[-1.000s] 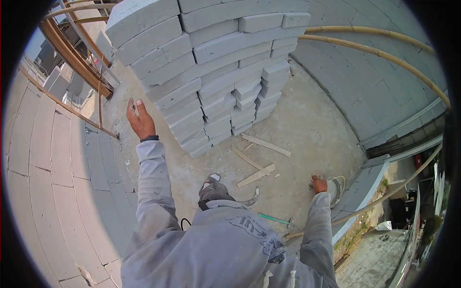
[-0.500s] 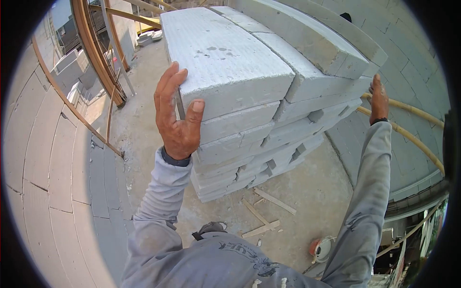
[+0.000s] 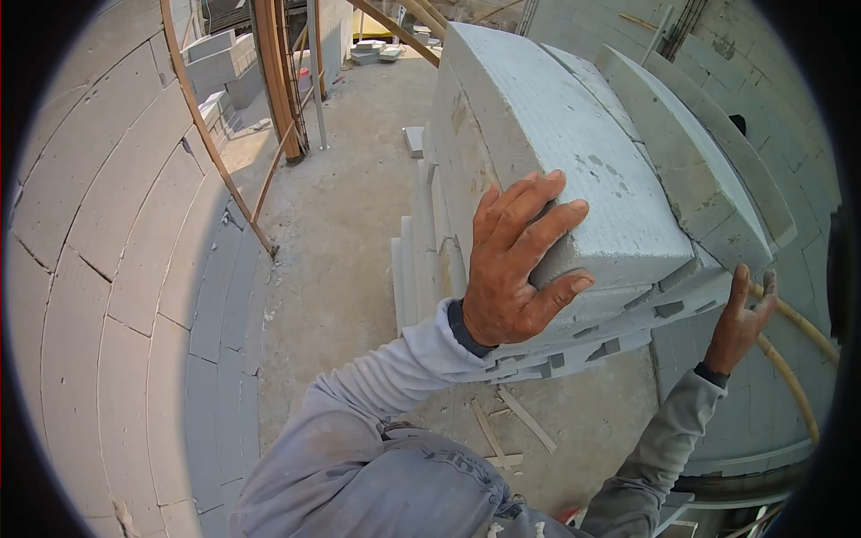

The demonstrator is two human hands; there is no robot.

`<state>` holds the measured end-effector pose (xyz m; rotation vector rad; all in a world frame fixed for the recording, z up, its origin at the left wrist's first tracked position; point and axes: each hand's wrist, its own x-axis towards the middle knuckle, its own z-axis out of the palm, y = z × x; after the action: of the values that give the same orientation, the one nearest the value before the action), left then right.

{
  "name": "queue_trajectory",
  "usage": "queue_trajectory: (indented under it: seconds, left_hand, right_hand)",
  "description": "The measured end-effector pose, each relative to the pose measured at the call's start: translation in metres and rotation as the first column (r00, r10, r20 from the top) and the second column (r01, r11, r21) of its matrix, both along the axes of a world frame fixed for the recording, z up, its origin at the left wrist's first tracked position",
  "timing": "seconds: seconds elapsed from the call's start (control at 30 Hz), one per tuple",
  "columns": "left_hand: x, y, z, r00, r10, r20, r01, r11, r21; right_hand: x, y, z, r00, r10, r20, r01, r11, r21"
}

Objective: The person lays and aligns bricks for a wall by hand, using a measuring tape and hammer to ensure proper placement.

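A tall stack of pale grey concrete blocks stands in front of me. On its top layer, a long white-faced block has a patch of dark spots. My left hand lies over the near left corner of this block, fingers spread and thumb along its front face. Farther right, my right hand is raised with fingers apart. Its fingertips are right at the lower end of a grey block on the stack's right side, with another slab leaning beside it.
A block wall runs along my left, with a wooden post beyond. Wood strips lie on the concrete floor below the stack. Bamboo poles cross at the right, and more blocks lie far back.
My view has swung left, so the stack sits farther right. My left hand stays at the block's corner, its fingers now farther over the top. My right hand is lower in view, fingers more spread.
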<state>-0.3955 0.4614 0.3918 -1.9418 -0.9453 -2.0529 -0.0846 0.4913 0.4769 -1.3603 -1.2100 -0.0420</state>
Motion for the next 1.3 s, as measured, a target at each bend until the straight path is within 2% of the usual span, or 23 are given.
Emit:
queue_trajectory:
  seconds: [0.03,0.07,0.1,0.17,0.2,0.23,0.3,0.43,0.5,0.53,0.6,0.63,0.7,0.73,0.8,0.83,0.9,1.0,1.03,1.2,1.27,1.3]
  left_hand:
    - [0.000,0.001,-0.001,1.000,0.007,-0.002,-0.007,1.000,0.001]
    - [0.000,0.001,-0.003,1.000,0.000,0.009,0.000,1.000,0.000]
    - [0.001,0.002,-0.003,1.000,-0.010,0.019,0.010,1.000,-0.001]
    - [0.001,-0.001,-0.002,1.000,-0.003,0.019,0.004,1.000,-0.021]
    - [0.001,-0.002,-0.002,1.000,0.005,0.023,-0.004,0.999,-0.036]
    - [0.002,-0.001,-0.002,1.000,0.011,0.028,-0.010,0.999,-0.035]
    - [0.003,-0.001,-0.004,0.999,0.013,0.050,-0.012,0.999,-0.031]
    - [0.003,-0.004,-0.001,0.997,0.038,0.063,-0.035,0.998,-0.054]
    - [0.004,-0.008,0.000,0.996,-0.001,0.087,0.006,0.999,-0.053]
    - [0.004,-0.009,0.000,0.996,0.015,0.089,-0.010,0.999,-0.054]
    - [0.006,-0.010,-0.001,0.995,0.000,0.096,0.007,0.997,-0.074]
    - [0.007,-0.010,-0.001,0.995,-0.004,0.096,0.011,0.998,-0.070]
    - [0.009,-0.010,-0.001,0.988,-0.041,0.150,0.051,0.997,-0.063]
    - [0.010,-0.012,0.000,0.988,-0.054,0.148,0.063,0.996,-0.061]
    - [0.006,-0.015,0.001,0.997,0.034,0.076,-0.024,0.991,-0.129]
    - [0.003,-0.014,0.003,0.997,0.038,0.074,-0.028,0.992,-0.124]
    - [-0.003,-0.017,0.003,0.993,0.114,-0.026,-0.117,0.985,-0.128]
    - [-0.008,-0.017,0.004,0.984,0.161,-0.072,-0.168,0.980,-0.106]
    - [-0.010,-0.016,0.005,0.980,0.187,-0.068,-0.193,0.975,-0.107]
    - [-0.008,-0.010,0.000,0.992,0.123,-0.024,-0.125,0.989,-0.084]
    - [-0.008,-0.007,-0.001,0.995,0.098,-0.007,-0.098,0.993,-0.071]
    - [-0.008,-0.007,0.000,0.997,0.077,0.015,-0.076,0.994,-0.074]
  right_hand:
    - [-0.022,-0.009,0.003,0.902,-0.176,0.395,0.090,0.970,0.227]
    - [-0.033,-0.014,0.007,0.630,-0.398,0.666,0.074,0.885,0.459]
    - [-0.037,-0.013,0.012,0.632,-0.397,0.665,0.073,0.886,0.458]
    - [-0.047,-0.006,0.026,0.313,-0.228,0.922,-0.025,0.968,0.248]
    - [-0.041,-0.001,0.033,0.341,-0.128,0.931,-0.083,0.983,0.165]
    - [-0.038,0.003,0.041,0.337,-0.127,0.933,-0.089,0.982,0.166]
    - [-0.037,0.005,0.053,0.297,0.105,0.949,-0.028,0.994,-0.101]
    - [-0.054,-0.001,0.058,0.235,0.073,0.969,0.004,0.997,-0.076]
    - [-0.061,-0.001,0.061,0.264,0.097,0.960,0.126,0.983,-0.134]
    - [-0.067,-0.001,0.062,0.260,0.102,0.960,0.111,0.985,-0.135]
    - [-0.074,-0.005,0.067,0.076,0.099,0.992,0.076,0.992,-0.105]
    - [-0.078,-0.010,0.073,0.076,0.094,0.993,0.080,0.992,-0.100]
    - [-0.085,-0.020,0.084,-0.027,0.136,0.990,0.138,0.982,-0.131]
    - [-0.080,-0.020,0.084,-0.024,0.134,0.991,0.150,0.980,-0.129]
    - [-0.067,-0.012,0.084,-0.097,0.057,0.994,0.123,0.991,-0.045]
    - [-0.063,-0.010,0.085,-0.096,0.052,0.994,0.119,0.992,-0.041]
    - [-0.053,-0.009,0.083,-0.226,-0.083,0.971,0.066,0.993,0.100]
    - [-0.033,-0.011,0.077,-0.228,-0.104,0.968,0.027,0.993,0.113]
    - [-0.021,-0.010,0.072,-0.192,-0.113,0.975,0.024,0.993,0.119]
    - [0.042,-0.015,0.054,-0.131,-0.157,0.979,-0.009,0.988,0.157]
    - [0.044,-0.007,0.051,-0.124,-0.174,0.977,-0.012,0.985,0.174]
    - [0.044,-0.003,0.046,-0.036,-0.182,0.983,-0.043,0.983,0.180]
